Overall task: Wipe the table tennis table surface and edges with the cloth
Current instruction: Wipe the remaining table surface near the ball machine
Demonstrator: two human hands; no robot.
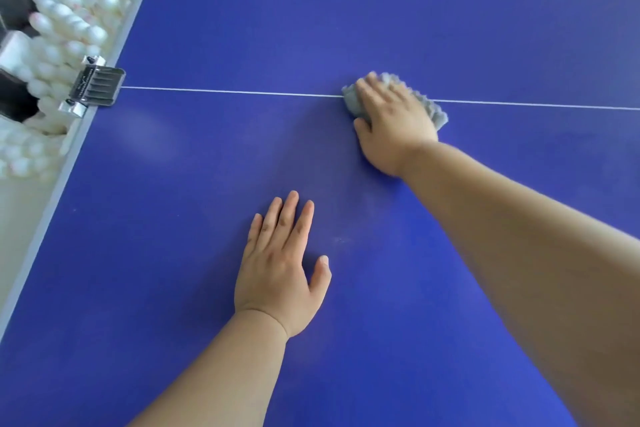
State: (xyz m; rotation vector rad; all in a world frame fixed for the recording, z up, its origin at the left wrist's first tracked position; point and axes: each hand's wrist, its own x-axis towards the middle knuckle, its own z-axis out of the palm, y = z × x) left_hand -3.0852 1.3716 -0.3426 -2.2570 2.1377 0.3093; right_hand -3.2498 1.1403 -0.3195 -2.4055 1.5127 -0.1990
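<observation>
**Cloth pressed on the centre line, other hand flat on the blue counter**

Head view: the blue counter [381, 10] fills nearly the whole frame, crossed from left to right by a thin white line [225, 91]. The grey cloth [437, 114] lies bunched on that line, right of the middle, and it touches the counter surface. The right hand [391, 118] lies on top of it, palm down, with the fingers laid fairly straight over the fabric and pressing it to the surface. Grey fabric sticks out past the fingertips on the left and past the outer side of the hand on the right. This hand and the cloth are slightly blurred. The bare right forearm [519, 236] stretches in from the lower right corner.

The left hand [277, 270] rests flat on the counter nearer the camera, well apart from the cloth. Its fingers are straight and close together, its thumb is spread to the right, and it holds nothing.

Along the left side runs the counter's pale grey edge [45, 204]. A dark clamp with metal brackets [97, 84] sits on that edge where the white line meets it. Beyond the edge, at the upper left, lies a blurred heap of white balls [72, 7].
</observation>
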